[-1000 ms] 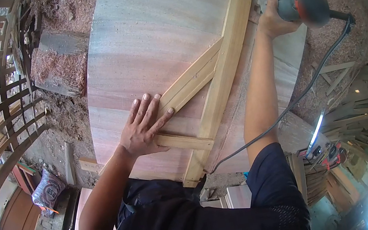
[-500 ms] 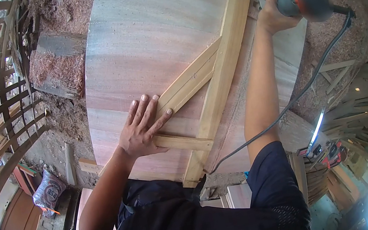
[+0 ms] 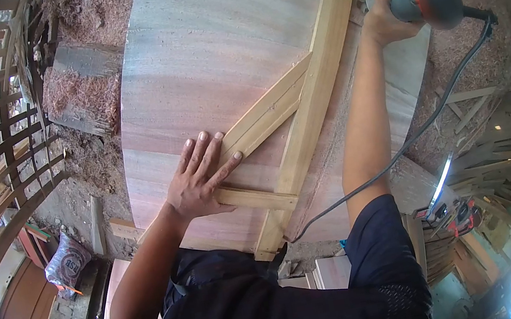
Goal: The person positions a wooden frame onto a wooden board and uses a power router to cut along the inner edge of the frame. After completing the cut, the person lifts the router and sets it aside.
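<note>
My right hand (image 3: 383,23) is wrapped round a power trim router (image 3: 439,2), dark with a red band, at the far right of a large pale wooden panel (image 3: 196,48). The router stands beside the upper end of a wooden guide (image 3: 320,61), made of a long straight batten with a diagonal brace and a crosspiece. Its bit is hidden. My left hand (image 3: 195,180) lies flat with fingers spread, pressing where the brace (image 3: 267,107) and crosspiece (image 3: 258,197) come together. A groove-like line with dust runs along the panel right of the batten.
A black power cord (image 3: 425,125) loops from the router across my right forearm. Wood shavings (image 3: 82,90) cover the ground around the panel. A slatted frame (image 3: 1,134) stands at left, near a printed bag (image 3: 68,260). Scrap wood strips (image 3: 506,165) are piled at right.
The whole view has shifted very slightly. My left hand stays on the guide, and the router stays near the batten's far end in my right hand.
</note>
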Demonstrator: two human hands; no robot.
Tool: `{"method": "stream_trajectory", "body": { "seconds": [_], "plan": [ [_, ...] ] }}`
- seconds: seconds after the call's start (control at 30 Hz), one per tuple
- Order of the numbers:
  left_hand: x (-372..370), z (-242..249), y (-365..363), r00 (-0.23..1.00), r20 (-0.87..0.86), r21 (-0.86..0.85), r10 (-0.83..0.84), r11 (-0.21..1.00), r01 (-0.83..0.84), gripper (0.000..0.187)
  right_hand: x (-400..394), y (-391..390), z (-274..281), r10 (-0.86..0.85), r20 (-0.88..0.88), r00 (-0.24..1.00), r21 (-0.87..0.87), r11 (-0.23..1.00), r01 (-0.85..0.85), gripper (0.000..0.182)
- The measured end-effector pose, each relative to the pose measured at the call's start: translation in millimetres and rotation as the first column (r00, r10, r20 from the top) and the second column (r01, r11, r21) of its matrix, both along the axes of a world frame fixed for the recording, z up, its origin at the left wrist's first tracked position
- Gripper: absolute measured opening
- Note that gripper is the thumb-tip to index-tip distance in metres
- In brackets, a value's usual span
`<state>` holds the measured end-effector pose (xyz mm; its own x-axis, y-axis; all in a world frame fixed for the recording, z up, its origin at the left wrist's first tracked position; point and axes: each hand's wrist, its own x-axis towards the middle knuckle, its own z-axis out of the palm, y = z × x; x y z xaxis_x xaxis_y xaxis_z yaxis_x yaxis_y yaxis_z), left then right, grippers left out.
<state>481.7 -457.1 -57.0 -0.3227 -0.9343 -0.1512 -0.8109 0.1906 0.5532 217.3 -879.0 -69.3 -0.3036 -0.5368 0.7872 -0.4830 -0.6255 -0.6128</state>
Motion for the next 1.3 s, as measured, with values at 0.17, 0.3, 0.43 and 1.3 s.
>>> {"method": "stream_trajectory", "body": {
  "seconds": [0.17,0.3,0.43,1.3],
  "plan": [
    [-0.2,-0.9,0.4,1.000,0.012,-0.013,-0.006,1.000,0.006,0.124,-1.4,-2.5,-0.3,-0.018,0.003,1.000,0.018,1.000,0.018,0.058],
    [0.0,1.8,-0.5,1.000,0.007,-0.002,-0.002,1.000,0.002,0.123,-3.3,-5.4,-2.3,-0.021,-0.027,0.999,0.031,0.999,0.022,0.059],
    [-0.2,1.7,-0.1,1.000,0.004,0.002,-0.005,1.000,0.005,0.121,-3.2,-9.1,-4.1,-0.003,0.017,1.000,0.003,1.000,0.003,0.060],
    [-2.4,1.4,-0.5,0.999,-0.021,0.011,0.028,1.000,-0.028,0.121,5.2,-24.2,-0.9,0.020,0.034,0.999,0.020,1.000,-0.021,0.065]
  ]
}}
